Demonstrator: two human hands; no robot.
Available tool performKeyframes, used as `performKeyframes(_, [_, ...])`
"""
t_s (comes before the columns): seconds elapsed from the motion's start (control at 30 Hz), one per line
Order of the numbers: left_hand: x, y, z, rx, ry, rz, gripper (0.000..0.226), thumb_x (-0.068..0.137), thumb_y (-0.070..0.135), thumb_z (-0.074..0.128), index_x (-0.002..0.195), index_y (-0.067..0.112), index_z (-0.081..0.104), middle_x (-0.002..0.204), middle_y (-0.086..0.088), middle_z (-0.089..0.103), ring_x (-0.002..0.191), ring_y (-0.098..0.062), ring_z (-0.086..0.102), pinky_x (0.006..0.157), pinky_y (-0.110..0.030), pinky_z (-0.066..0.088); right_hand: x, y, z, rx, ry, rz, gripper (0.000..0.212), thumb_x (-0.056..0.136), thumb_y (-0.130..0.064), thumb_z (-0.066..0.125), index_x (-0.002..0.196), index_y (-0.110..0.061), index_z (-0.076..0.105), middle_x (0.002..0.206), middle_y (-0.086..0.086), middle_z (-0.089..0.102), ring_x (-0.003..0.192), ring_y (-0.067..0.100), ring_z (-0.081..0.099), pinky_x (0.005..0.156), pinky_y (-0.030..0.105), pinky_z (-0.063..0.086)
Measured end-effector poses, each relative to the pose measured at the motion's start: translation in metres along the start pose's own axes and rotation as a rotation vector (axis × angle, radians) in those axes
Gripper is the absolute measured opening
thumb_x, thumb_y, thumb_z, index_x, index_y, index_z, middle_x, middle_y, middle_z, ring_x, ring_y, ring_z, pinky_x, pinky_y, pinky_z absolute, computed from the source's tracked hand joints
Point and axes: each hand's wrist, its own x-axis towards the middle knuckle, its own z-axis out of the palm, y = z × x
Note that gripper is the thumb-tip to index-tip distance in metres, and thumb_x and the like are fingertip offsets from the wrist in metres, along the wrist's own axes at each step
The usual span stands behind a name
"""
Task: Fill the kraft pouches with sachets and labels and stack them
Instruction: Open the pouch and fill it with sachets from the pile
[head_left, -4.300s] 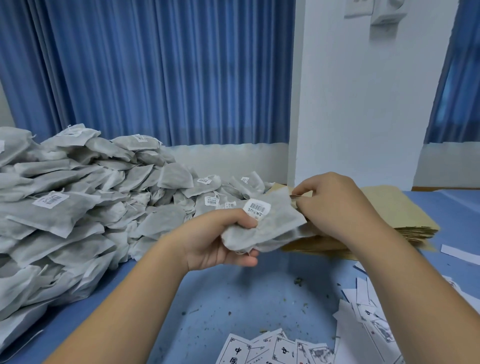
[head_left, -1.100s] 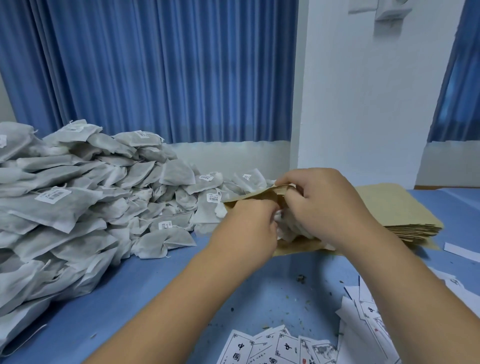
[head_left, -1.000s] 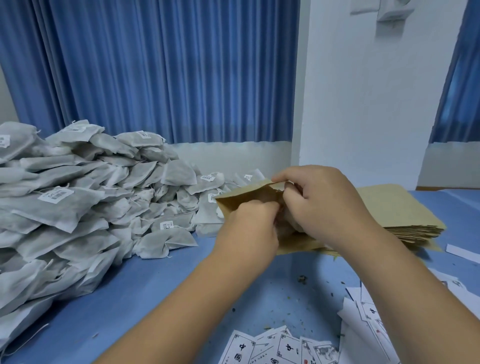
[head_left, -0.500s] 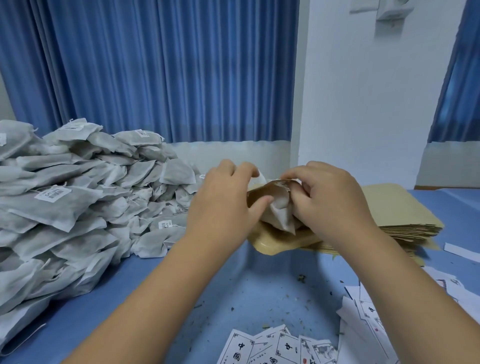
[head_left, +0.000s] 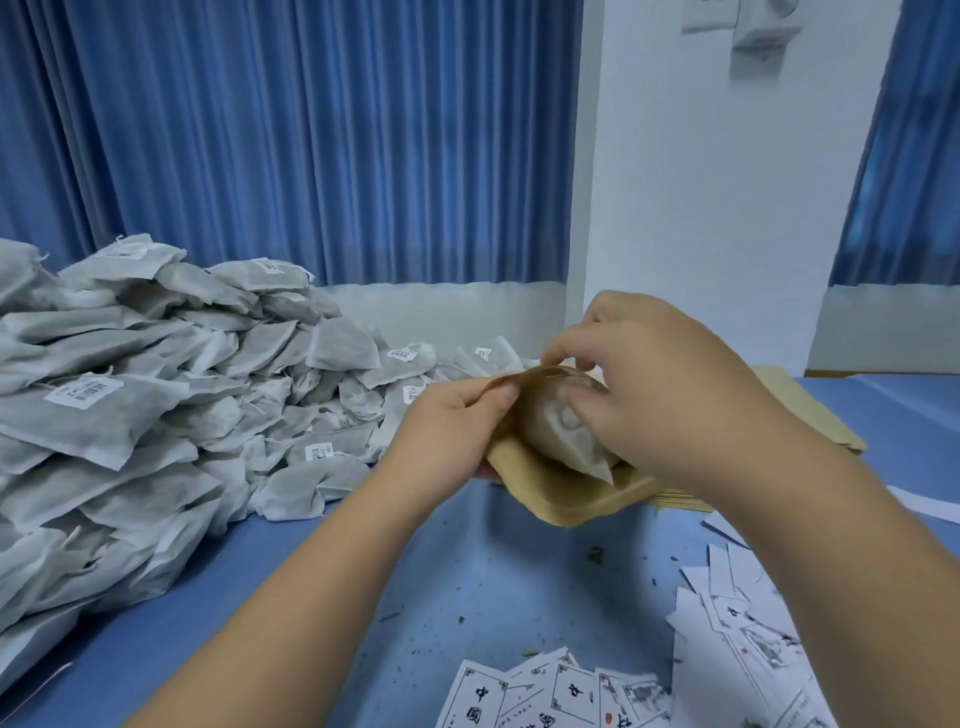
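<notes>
Tan kraft up front: holding a flat tan kraft paper pouch (head_left: 566, 501) just off the blue tabletop (head_left: 467, 582), dead centre, mouth gaping at the top. Pinching the near lip of that mouth with the left hand (head_left: 447, 436), thumb on top, fingers curled underneath. Working a pale grey mesh sachet (head_left: 563, 441) at the opening with the right hand (head_left: 654, 395), fingers bent and clamping onto it, topmost fingertips hooking over the far lip. Seeing most of the sachet outside, one corner lying across the pouch's face; too blurry for judging depth. Spotting a low stack of flat kraft pouches (head_left: 821, 415) right behind the right hand, resting on the tabletop. Looking left at a big sloping heap of grey sachets (head_left: 171, 415), several wearing little white barcode stickers (head_left: 83, 391). Finding white printed paper labels (head_left: 550, 696) scattered along the near edge and off to the right, partly hidden by the right forearm. Noticing dark crumbs (head_left: 596, 555) sprinkled over the tabletop too. Backing everything: pleated blue curtains (head_left: 311, 140) plus a plain white wall pillar (head_left: 701, 208).
</notes>
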Motion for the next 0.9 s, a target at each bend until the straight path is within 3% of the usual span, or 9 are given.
performKeyframes(0.13, [0.001,0.001,0.007,0.006,0.018,0.060,0.044,0.098,0.015,0.051,0.063,0.033,0.073,0.052,0.007,0.059,0.047,-0.006,0.055,0.047,-0.028,0.055,-0.010,-0.031,-0.003,-0.092,-0.317,-0.034,0.023,0.085,-0.027,0.050,0.096,-0.015,0.066,0.082,-0.003,0.049,0.072,0.017,0.051,0.062,0.025,0.039])
performKeyframes(0.27, [0.000,0.005,0.014,0.009,0.070,0.120,0.031,0.097,0.018,0.054,0.087,0.037,0.076,0.070,0.012,0.070,0.063,-0.006,0.064,0.052,-0.030,0.057,-0.024,-0.035,0.015,-0.230,-0.585,0.132,0.045,0.090,-0.011,0.048,0.135,-0.014,0.041,0.134,0.011,0.037,0.122,0.032,0.042,0.094,0.036,0.038])
performKeyframes(0.37, [-0.002,0.007,0.021,0.012,0.091,0.165,0.025,0.096,0.017,0.054,0.100,0.030,0.075,0.085,0.012,0.073,0.085,-0.011,0.066,0.084,-0.044,0.056,-0.035,-0.032,0.017,-0.297,-0.605,0.214,0.067,0.090,-0.015,0.046,0.150,-0.015,0.017,0.155,0.006,0.014,0.136,0.035,0.027,0.105,0.041,0.030])
performKeyframes(0.43, [-0.005,0.010,0.025,-0.001,0.098,0.173,0.027,0.096,0.016,0.054,0.093,0.032,0.075,0.084,0.012,0.073,0.084,-0.007,0.064,0.090,-0.047,0.053,-0.029,-0.025,0.020,-0.318,-0.620,0.250,0.075,0.089,-0.017,0.049,0.152,-0.019,0.008,0.158,0.000,0.006,0.137,0.038,0.026,0.106,0.042,0.030])
performKeyframes(0.53, [-0.009,0.013,0.029,-0.078,0.130,0.179,0.024,0.096,0.017,0.055,0.102,0.030,0.074,0.094,0.008,0.074,0.092,-0.010,0.065,0.095,-0.046,0.051,-0.006,-0.013,0.028,-0.244,-0.734,0.394,0.068,0.089,-0.017,0.052,0.149,-0.018,0.022,0.153,0.004,0.022,0.137,0.035,0.029,0.105,0.043,0.033])
performKeyframes(0.63, [-0.012,0.017,0.032,-0.092,0.160,0.233,0.022,0.096,0.021,0.056,0.105,0.032,0.072,0.104,0.006,0.074,0.097,-0.010,0.066,0.098,-0.041,0.050,0.010,-0.002,0.040,-0.262,-0.794,0.421,0.050,0.089,-0.019,0.058,0.137,-0.017,0.043,0.126,0.006,0.050,0.117,0.028,0.048,0.096,0.039,0.043])
performKeyframes(0.67, [-0.013,0.019,0.033,-0.101,0.161,0.244,0.021,0.096,0.021,0.056,0.103,0.033,0.072,0.105,0.007,0.074,0.093,-0.009,0.066,0.098,-0.041,0.050,0.015,0.002,0.041,-0.276,-0.782,0.401,0.051,0.089,-0.020,0.058,0.137,-0.017,0.044,0.120,0.006,0.052,0.113,0.028,0.050,0.094,0.039,0.044])
performKeyframes(0.77, [-0.015,0.019,0.036,-0.093,0.169,0.253,0.023,0.097,0.019,0.055,0.108,0.031,0.071,0.111,0.008,0.071,0.095,-0.011,0.066,0.099,-0.044,0.049,0.033,0.010,0.043,-0.250,-0.744,0.395,0.068,0.084,-0.028,0.057,0.145,-0.021,0.028,0.142,0.007,0.038,0.130,0.032,0.039,0.106,0.046,0.036])
performKeyframes(0.9, [-0.009,0.012,0.031,-0.121,0.231,0.202,0.026,0.099,0.015,0.051,0.114,0.026,0.069,0.110,-0.002,0.072,0.103,-0.020,0.067,0.094,-0.039,0.053,0.024,0.011,0.046,-0.198,-0.526,0.300,0.020,0.091,-0.019,0.052,0.112,-0.019,0.054,0.115,0.007,0.055,0.108,0.025,0.057,0.090,0.037,0.048])
